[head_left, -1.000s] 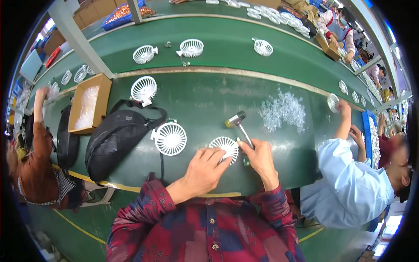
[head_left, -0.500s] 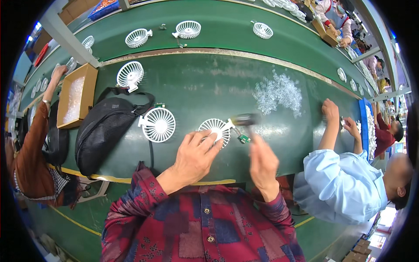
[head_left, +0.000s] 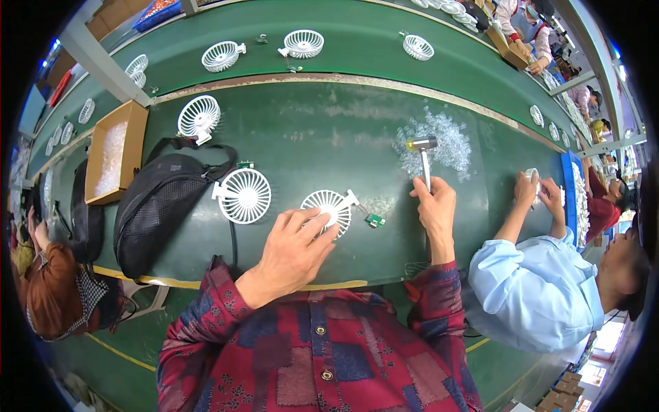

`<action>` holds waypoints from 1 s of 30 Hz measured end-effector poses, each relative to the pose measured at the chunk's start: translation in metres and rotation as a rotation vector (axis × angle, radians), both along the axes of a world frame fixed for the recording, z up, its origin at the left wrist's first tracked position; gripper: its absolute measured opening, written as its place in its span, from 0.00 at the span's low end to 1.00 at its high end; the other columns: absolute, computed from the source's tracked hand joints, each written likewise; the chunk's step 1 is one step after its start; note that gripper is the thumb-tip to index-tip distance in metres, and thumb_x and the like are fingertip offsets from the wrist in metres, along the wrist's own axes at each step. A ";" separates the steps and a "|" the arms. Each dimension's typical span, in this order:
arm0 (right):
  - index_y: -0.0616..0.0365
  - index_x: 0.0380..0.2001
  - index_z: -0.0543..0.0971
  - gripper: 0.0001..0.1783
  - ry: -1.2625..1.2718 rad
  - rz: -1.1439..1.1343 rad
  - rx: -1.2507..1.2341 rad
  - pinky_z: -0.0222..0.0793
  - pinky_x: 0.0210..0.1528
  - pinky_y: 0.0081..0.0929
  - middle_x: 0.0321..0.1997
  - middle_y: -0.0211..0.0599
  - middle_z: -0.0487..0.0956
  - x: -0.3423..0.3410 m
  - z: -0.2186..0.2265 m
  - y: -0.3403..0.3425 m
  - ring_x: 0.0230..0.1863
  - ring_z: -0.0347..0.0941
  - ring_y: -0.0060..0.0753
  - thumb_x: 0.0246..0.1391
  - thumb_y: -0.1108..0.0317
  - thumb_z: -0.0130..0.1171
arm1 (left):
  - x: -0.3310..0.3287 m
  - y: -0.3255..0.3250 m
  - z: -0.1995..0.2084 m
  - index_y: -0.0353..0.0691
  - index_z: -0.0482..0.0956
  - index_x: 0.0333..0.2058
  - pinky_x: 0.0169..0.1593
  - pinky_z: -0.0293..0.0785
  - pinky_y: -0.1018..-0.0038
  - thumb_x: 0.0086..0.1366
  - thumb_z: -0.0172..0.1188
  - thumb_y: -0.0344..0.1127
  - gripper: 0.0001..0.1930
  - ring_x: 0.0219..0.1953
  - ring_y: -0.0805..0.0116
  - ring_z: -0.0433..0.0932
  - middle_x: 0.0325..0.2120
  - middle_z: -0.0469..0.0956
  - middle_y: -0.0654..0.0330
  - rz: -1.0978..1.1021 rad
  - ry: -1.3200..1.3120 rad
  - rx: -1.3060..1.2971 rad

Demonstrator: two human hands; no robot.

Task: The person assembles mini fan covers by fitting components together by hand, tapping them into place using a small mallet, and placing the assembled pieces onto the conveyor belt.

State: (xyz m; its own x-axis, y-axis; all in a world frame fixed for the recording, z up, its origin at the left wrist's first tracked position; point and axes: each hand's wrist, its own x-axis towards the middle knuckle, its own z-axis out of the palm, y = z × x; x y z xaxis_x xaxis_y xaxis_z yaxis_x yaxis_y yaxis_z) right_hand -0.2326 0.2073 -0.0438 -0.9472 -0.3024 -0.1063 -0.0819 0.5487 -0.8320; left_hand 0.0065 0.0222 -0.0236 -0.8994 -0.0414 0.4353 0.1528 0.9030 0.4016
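Two bare hands work over a smooth green bench (head_left: 309, 130), its surface faintly scuffed and glossy. On the near side of the bench, a round white fan (head_left: 325, 200) of thin plastic ribs lies beneath the fingertips of the left hand (head_left: 288, 250); this grip is loosely curved with fingers apart, and whether it pinches the ribs I cannot tell. The right hand (head_left: 436, 213) has its grip closed round a hammer (head_left: 424, 165), whose slim, shiny metal shaft rises to a stubby head, dark at one end and yellowish at the other. Just right of the fan's stubby neck sits a small, flat green circuit board (head_left: 375, 220). Farther off spreads a loose heap of clear, glassy-looking bits (head_left: 446, 141). To the left lie another ribbed fan (head_left: 246, 196), a soft black mesh bag (head_left: 161, 213) and an open brown cardboard box (head_left: 134, 147).
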 end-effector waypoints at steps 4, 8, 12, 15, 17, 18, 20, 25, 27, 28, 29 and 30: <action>0.66 0.34 0.80 0.17 0.202 0.019 0.199 0.64 0.22 0.27 0.22 0.34 0.80 0.002 0.003 -0.016 0.18 0.69 0.22 0.56 0.59 0.62 | -0.002 0.000 0.001 0.39 0.77 0.46 0.48 0.68 0.61 0.50 0.68 0.30 0.22 0.48 0.55 0.73 0.45 0.73 0.57 0.010 0.022 0.022; 0.67 0.32 0.81 0.16 0.331 0.011 0.196 0.66 0.24 0.28 0.20 0.33 0.79 0.001 -0.008 -0.012 0.19 0.70 0.23 0.54 0.60 0.64 | -0.004 -0.001 0.003 0.37 0.77 0.44 0.47 0.67 0.61 0.51 0.67 0.31 0.20 0.47 0.53 0.72 0.44 0.73 0.54 0.040 0.035 0.066; 0.65 0.31 0.79 0.11 0.206 0.028 0.111 0.59 0.17 0.24 0.17 0.29 0.74 0.016 0.007 -0.007 0.15 0.66 0.20 0.53 0.66 0.65 | -0.009 -0.005 0.009 0.36 0.75 0.48 0.45 0.66 0.60 0.49 0.70 0.35 0.26 0.46 0.51 0.71 0.46 0.71 0.51 0.101 0.031 0.036; 0.64 0.32 0.78 0.09 -0.146 -0.021 -0.085 0.50 0.11 0.18 0.20 0.29 0.75 0.031 0.020 -0.005 0.11 0.59 0.13 0.54 0.70 0.64 | -0.017 -0.003 0.014 0.34 0.71 0.51 0.46 0.66 0.59 0.49 0.71 0.42 0.32 0.47 0.50 0.70 0.48 0.70 0.48 0.141 -0.035 0.030; 0.65 0.34 0.77 0.08 -0.242 -0.007 -0.202 0.47 0.10 0.16 0.21 0.31 0.76 0.037 0.026 -0.008 0.10 0.56 0.11 0.55 0.71 0.63 | -0.021 -0.002 0.011 0.33 0.70 0.52 0.46 0.66 0.59 0.49 0.71 0.44 0.34 0.47 0.49 0.70 0.49 0.70 0.47 0.152 -0.082 0.001; 0.65 0.35 0.77 0.07 -0.335 0.010 -0.321 0.44 0.09 0.14 0.22 0.32 0.76 0.039 0.030 -0.009 0.09 0.54 0.10 0.55 0.73 0.63 | -0.024 -0.002 0.008 0.33 0.69 0.53 0.47 0.67 0.58 0.49 0.71 0.46 0.36 0.48 0.48 0.70 0.50 0.70 0.46 0.167 -0.125 -0.031; 0.65 0.36 0.77 0.07 -0.427 0.045 -0.395 0.45 0.08 0.14 0.24 0.33 0.77 0.044 0.042 -0.012 0.09 0.54 0.10 0.56 0.73 0.62 | -0.026 -0.001 0.004 0.33 0.69 0.54 0.47 0.67 0.58 0.48 0.72 0.45 0.37 0.48 0.48 0.70 0.50 0.70 0.46 0.171 -0.136 -0.007; 0.67 0.38 0.76 0.08 -0.751 0.144 -0.578 0.46 0.08 0.14 0.27 0.35 0.77 0.051 0.038 -0.010 0.08 0.53 0.10 0.59 0.73 0.60 | -0.024 -0.005 0.004 0.33 0.68 0.55 0.50 0.69 0.58 0.46 0.72 0.40 0.38 0.48 0.46 0.70 0.52 0.69 0.46 0.090 -0.078 0.191; 0.68 0.38 0.76 0.08 -0.919 0.184 -0.711 0.45 0.07 0.12 0.27 0.35 0.76 0.053 0.030 -0.012 0.08 0.52 0.09 0.61 0.72 0.58 | -0.023 -0.007 0.009 0.34 0.67 0.56 0.53 0.69 0.58 0.45 0.73 0.35 0.39 0.50 0.45 0.70 0.53 0.68 0.45 -0.004 -0.020 0.269; 0.69 0.38 0.76 0.10 -0.926 0.179 -0.719 0.45 0.07 0.12 0.25 0.32 0.75 0.056 0.029 -0.015 0.07 0.50 0.09 0.64 0.69 0.56 | -0.022 -0.007 0.010 0.34 0.67 0.56 0.53 0.69 0.58 0.45 0.73 0.35 0.39 0.50 0.45 0.70 0.53 0.68 0.45 -0.004 -0.022 0.268; 0.69 0.38 0.76 0.10 -0.928 0.178 -0.719 0.45 0.07 0.12 0.25 0.32 0.75 0.057 0.025 -0.016 0.07 0.50 0.09 0.64 0.69 0.56 | -0.021 -0.007 0.011 0.34 0.66 0.57 0.54 0.70 0.58 0.45 0.73 0.35 0.39 0.52 0.45 0.70 0.54 0.68 0.45 -0.038 -0.013 0.295; 0.68 0.38 0.76 0.11 -0.979 0.200 -0.757 0.45 0.07 0.12 0.25 0.30 0.75 0.059 0.021 -0.018 0.07 0.50 0.09 0.64 0.67 0.55 | -0.020 -0.007 0.012 0.35 0.66 0.57 0.55 0.70 0.58 0.45 0.73 0.34 0.40 0.53 0.44 0.70 0.55 0.67 0.44 -0.071 -0.003 0.321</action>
